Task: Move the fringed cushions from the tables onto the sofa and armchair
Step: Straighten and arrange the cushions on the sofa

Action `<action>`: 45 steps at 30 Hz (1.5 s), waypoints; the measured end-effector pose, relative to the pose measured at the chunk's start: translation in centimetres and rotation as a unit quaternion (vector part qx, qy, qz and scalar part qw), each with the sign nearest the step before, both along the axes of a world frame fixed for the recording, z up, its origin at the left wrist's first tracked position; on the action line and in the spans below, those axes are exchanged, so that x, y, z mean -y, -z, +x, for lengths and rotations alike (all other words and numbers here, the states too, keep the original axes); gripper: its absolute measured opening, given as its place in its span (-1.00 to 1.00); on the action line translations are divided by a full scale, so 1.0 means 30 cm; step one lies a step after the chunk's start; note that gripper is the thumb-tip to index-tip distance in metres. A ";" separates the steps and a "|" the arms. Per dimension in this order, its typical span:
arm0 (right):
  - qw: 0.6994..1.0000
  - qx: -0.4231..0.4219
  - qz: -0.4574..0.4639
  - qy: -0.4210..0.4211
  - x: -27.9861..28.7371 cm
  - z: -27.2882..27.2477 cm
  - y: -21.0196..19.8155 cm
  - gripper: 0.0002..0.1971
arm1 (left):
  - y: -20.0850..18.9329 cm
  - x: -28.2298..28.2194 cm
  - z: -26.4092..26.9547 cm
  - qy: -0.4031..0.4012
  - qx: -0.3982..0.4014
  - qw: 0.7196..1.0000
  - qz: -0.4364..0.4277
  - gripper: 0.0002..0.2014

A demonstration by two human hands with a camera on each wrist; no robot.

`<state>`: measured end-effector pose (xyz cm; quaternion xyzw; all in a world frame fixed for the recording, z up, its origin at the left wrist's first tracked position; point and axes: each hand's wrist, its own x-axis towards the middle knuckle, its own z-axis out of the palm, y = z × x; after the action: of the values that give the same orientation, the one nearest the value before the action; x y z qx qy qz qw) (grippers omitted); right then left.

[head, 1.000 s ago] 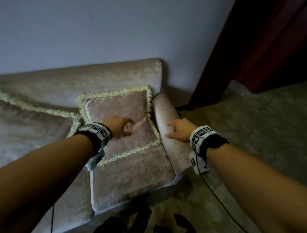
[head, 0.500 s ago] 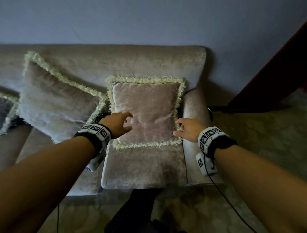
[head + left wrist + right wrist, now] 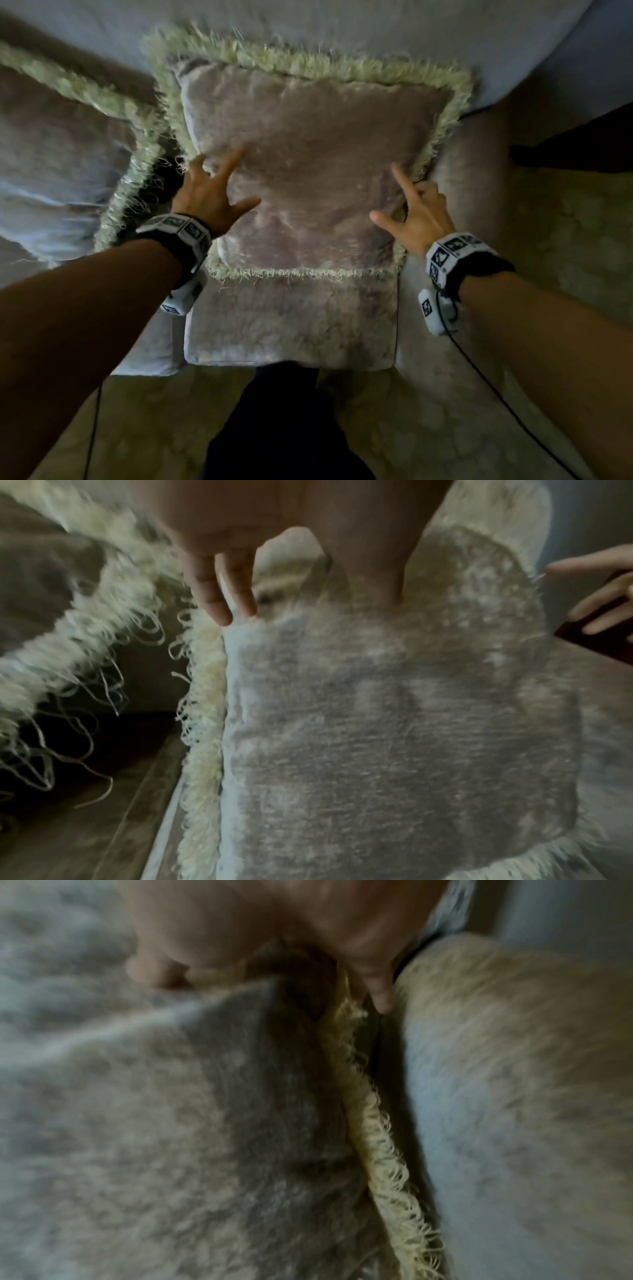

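The fringed cushion (image 3: 308, 171) sits on the right-hand end of the sofa (image 3: 294, 322), propped against the backrest with its face turned out toward the room and slightly up. It is close to square, its bottom fringe running left to right along the seat. Its right fringe touches the sofa's armrest (image 3: 476, 192), leaving no room on that side. To the left a second fringed cushion (image 3: 61, 161) leans with its fringe just beside this one's, a narrow dark gap between them. The near strip of seat lies bare in front.

The left hand (image 3: 212, 195) is spread wide, fingers straight, resting on the cushion's left edge. The right hand (image 3: 414, 212) has forefinger and thumb stretched onto the cushion's face; its other fingers curl down by the right fringe, and I cannot tell if they grip it.
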<state>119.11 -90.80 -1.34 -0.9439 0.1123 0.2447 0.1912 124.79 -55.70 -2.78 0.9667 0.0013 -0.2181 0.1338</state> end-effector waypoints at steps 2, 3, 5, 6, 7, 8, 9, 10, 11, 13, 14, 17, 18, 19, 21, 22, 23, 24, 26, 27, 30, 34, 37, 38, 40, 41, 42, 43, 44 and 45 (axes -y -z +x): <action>1.000 0.009 0.005 0.016 -0.010 0.055 0.072 -0.03 | 0.065 0.006 0.024 -0.016 0.022 1.000 -0.014 -0.08; 1.000 0.014 0.008 0.020 -0.017 0.075 0.107 0.00 | 0.095 0.005 0.025 -0.029 0.037 0.999 -0.016 -0.06; 0.999 0.033 0.017 0.017 -0.023 0.100 0.174 0.09 | 0.145 0.003 0.019 -0.054 0.069 0.996 -0.022 0.00; 0.999 0.046 0.025 0.014 -0.024 0.107 0.204 0.13 | 0.168 0.001 0.017 -0.066 0.081 0.994 -0.032 0.04; 0.998 0.055 0.036 0.016 -0.023 0.109 0.229 0.16 | 0.192 -0.005 0.015 -0.081 0.084 0.992 -0.050 0.08; 0.997 0.061 0.050 0.023 -0.023 0.111 0.255 0.18 | 0.217 -0.010 0.017 -0.102 0.078 0.989 -0.071 0.13; 0.995 0.062 0.065 0.034 -0.025 0.113 0.275 0.20 | 0.239 -0.014 0.023 -0.125 0.064 0.986 -0.095 0.17; 0.994 0.065 0.081 0.045 -0.028 0.115 0.295 0.23 | 0.258 -0.016 0.031 -0.139 0.051 0.982 -0.115 0.20; 0.992 0.073 0.093 0.053 -0.032 0.118 0.311 0.25 | 0.271 -0.016 0.038 -0.143 0.045 0.981 -0.127 0.21; 0.987 0.098 0.113 0.059 -0.039 0.127 0.333 0.27 | 0.283 -0.012 0.048 -0.146 0.036 0.979 -0.136 0.22; 0.984 0.109 0.124 0.061 -0.043 0.132 0.338 0.28 | 0.283 -0.010 0.050 -0.151 0.035 0.978 -0.139 0.23; 0.975 0.141 0.158 0.074 -0.062 0.132 0.333 0.29 | 0.279 -0.006 0.023 -0.144 0.055 0.974 -0.166 0.23; 0.971 0.154 0.167 0.078 -0.071 0.128 0.322 0.29 | 0.276 -0.007 0.008 -0.138 0.063 0.973 -0.176 0.22; 0.967 0.164 0.176 0.083 -0.077 0.128 0.307 0.29 | 0.271 -0.006 0.001 -0.136 0.070 0.971 -0.184 0.22; 0.963 0.176 0.185 0.086 -0.089 0.114 0.255 0.29 | 0.240 -0.002 -0.024 -0.145 0.077 0.968 -0.191 0.21; 0.962 0.182 0.185 0.087 -0.091 0.108 0.223 0.29 | 0.216 0.002 -0.035 -0.153 0.077 0.966 -0.193 0.20; 0.961 0.187 0.184 0.086 -0.092 0.100 0.192 0.28 | 0.194 0.005 -0.048 -0.157 0.079 0.965 -0.196 0.20; 0.962 0.192 0.178 0.084 -0.093 0.093 0.160 0.27 | 0.172 0.008 -0.064 -0.156 0.082 0.964 -0.198 0.19; 0.964 0.198 0.158 0.074 -0.096 0.085 0.087 0.23 | 0.145 0.013 -0.103 -0.157 0.094 0.962 -0.203 0.17; 0.965 0.203 0.149 0.066 -0.095 0.087 0.048 0.20 | 0.133 0.019 -0.125 -0.167 0.101 0.958 -0.210 0.17; 0.961 0.243 0.131 0.010 -0.085 0.118 -0.070 0.09 | 0.106 0.058 -0.194 -0.232 0.118 0.932 -0.253 0.16; 0.940 0.306 0.087 -0.119 -0.074 0.200 -0.219 -0.03 | 0.094 0.130 -0.270 -0.280 0.137 0.893 -0.324 0.19; 0.928 0.318 0.047 -0.189 -0.083 0.280 -0.291 -0.03 | 0.127 0.174 -0.289 -0.302 0.131 0.877 -0.349 0.25; 0.926 0.316 0.038 -0.202 -0.088 0.304 -0.300 -0.03 | 0.141 0.187 -0.289 -0.311 0.128 0.870 -0.360 0.25; 0.928 0.303 0.023 -0.216 -0.098 0.340 -0.296 -0.02 | 0.169 0.210 -0.284 -0.323 0.120 0.863 -0.369 0.26; 0.929 0.296 0.018 -0.220 -0.101 0.353 -0.282 -0.02 | 0.185 0.218 -0.281 -0.328 0.117 0.861 -0.370 0.27; 0.931 0.288 0.015 -0.224 -0.103 0.366 -0.263 -0.02 | 0.204 0.223 -0.278 -0.333 0.113 0.860 -0.370 0.27; 0.933 0.280 0.014 -0.225 -0.104 0.377 -0.242 -0.02 | 0.220 0.228 -0.271 -0.337 0.105 0.859 -0.370 0.29; 0.936 0.271 0.012 -0.223 -0.104 0.389 -0.219 -0.02 | 0.234 0.233 -0.263 -0.344 0.095 0.858 -0.368 0.30; 0.938 0.266 0.009 -0.221 -0.103 0.400 -0.195 -0.02 | 0.247 0.240 -0.252 -0.353 0.084 0.857 -0.366 0.31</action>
<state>131.10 -87.72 4.50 -0.9738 -0.1564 0.0214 0.1635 117.24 -62.90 -10.21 0.7973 0.2513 -0.0586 0.5456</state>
